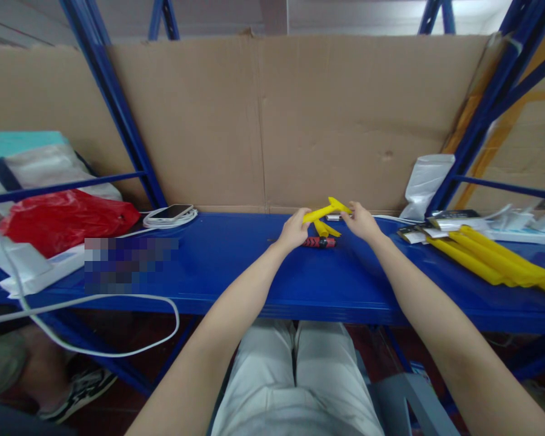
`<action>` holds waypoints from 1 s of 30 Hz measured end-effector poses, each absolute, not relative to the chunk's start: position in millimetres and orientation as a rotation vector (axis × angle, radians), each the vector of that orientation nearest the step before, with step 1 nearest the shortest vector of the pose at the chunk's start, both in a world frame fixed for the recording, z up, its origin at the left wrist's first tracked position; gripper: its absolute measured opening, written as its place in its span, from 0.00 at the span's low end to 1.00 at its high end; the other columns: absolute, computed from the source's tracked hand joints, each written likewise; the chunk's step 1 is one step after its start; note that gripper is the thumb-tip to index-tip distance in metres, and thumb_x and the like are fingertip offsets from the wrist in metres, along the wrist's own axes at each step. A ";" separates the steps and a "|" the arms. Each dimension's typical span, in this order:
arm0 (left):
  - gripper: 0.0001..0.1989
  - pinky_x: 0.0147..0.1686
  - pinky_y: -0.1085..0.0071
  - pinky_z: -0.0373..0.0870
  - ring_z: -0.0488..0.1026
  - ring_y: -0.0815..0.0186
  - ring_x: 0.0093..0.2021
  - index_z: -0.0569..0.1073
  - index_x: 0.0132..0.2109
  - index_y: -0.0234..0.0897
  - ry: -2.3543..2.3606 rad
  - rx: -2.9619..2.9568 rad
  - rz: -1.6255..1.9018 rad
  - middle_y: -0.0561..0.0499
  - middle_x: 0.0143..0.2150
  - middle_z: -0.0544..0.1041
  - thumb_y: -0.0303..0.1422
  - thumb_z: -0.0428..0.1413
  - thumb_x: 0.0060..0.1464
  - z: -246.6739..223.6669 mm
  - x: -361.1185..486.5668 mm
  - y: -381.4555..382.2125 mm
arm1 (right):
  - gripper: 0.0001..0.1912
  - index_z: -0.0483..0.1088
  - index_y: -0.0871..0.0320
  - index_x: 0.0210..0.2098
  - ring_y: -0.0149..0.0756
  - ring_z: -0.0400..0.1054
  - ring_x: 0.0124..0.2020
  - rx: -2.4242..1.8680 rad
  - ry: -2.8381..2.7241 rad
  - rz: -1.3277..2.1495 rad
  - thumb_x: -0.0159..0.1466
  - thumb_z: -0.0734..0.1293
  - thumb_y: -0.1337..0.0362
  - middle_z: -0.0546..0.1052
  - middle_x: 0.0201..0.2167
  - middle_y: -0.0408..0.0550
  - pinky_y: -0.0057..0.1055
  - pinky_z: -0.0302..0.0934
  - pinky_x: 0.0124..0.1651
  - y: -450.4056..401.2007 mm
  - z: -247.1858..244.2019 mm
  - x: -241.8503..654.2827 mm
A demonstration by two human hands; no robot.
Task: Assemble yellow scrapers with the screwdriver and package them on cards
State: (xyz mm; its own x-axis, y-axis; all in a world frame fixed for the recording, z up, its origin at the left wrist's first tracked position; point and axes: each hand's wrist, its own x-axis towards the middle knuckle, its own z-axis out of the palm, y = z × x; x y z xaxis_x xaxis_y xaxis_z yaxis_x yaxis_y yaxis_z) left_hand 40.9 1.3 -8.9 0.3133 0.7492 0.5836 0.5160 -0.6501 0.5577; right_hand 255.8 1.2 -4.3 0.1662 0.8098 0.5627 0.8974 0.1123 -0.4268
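Observation:
A yellow T-shaped piece (318, 214) is held up between my two hands, over the far part of the blue table (236, 272). My left hand (294, 230) is closed round its left end. The fingers of my right hand (361, 221) pinch its right end, at the crosspiece. Just below it on the table lie another yellow piece (325, 229) and a red and black tool handle (318, 242), close to my left hand. A small silvery object (333, 217) shows behind, partly hidden.
Yellow sleeves (495, 257) with packets lie right, beside a white power strip (524, 233). A phone (175, 212) rests on a coiled cable at left, near a red bag (70, 221). Cardboard (318, 121) stands behind. A person's leg (43, 357) shows lower left.

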 end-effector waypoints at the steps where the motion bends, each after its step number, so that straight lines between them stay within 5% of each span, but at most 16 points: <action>1: 0.19 0.56 0.64 0.62 0.70 0.63 0.54 0.68 0.51 0.38 1.105 2.367 1.227 0.47 0.53 0.75 0.20 0.49 0.54 -9.7 42.3 0.0 | 0.25 0.62 0.67 0.57 0.49 0.68 0.53 -1.688 -1.633 -0.152 0.63 0.61 0.61 0.72 0.52 0.65 0.42 0.62 0.53 2.2 -4.4 257.4; 17: 0.20 0.54 0.58 0.59 0.70 0.58 0.55 0.64 0.57 0.39 1.553 2.586 0.855 0.45 0.53 0.75 0.31 0.51 0.57 3.6 41.4 -19.9 | 0.21 0.64 0.61 0.54 0.45 0.69 0.51 -1.403 -1.868 -0.136 0.62 0.61 0.64 0.74 0.50 0.58 0.42 0.64 0.52 0.6 -8.0 241.8; 30: 0.16 0.50 0.63 0.62 0.72 0.59 0.52 0.68 0.54 0.37 1.749 2.487 0.872 0.44 0.50 0.77 0.35 0.50 0.59 7.0 39.8 -18.7 | 0.25 0.60 0.66 0.58 0.47 0.66 0.55 -1.187 -2.191 -0.261 0.61 0.59 0.66 0.70 0.55 0.64 0.44 0.61 0.57 -18.8 -6.8 200.4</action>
